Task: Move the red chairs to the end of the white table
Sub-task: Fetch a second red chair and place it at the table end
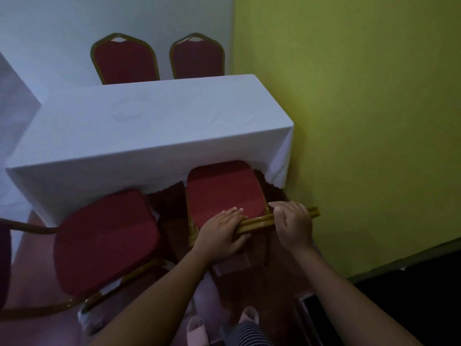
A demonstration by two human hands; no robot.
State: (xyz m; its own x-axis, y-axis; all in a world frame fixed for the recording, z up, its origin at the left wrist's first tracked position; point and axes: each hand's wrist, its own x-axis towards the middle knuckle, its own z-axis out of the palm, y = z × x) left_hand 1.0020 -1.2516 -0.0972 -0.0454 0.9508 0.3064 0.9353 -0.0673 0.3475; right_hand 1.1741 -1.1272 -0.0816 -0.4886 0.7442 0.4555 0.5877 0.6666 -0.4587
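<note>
Gold frame rail of the near chair (225,193) is wrapped by both hands: left hand (222,233) and right hand (293,227) are curled closed over its back top. Its seat sits tucked under the table (149,126) edge, beside a second chair (104,240). Pushed further, it could snag the cloth (283,161) or knock that neighbour.

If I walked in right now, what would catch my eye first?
Two hands, left hand and right hand, grip the gold top rail of a red chair pushed against the white table. A bright yellow-green wall fills the right side, and two more red chairs stand behind the table.
</note>
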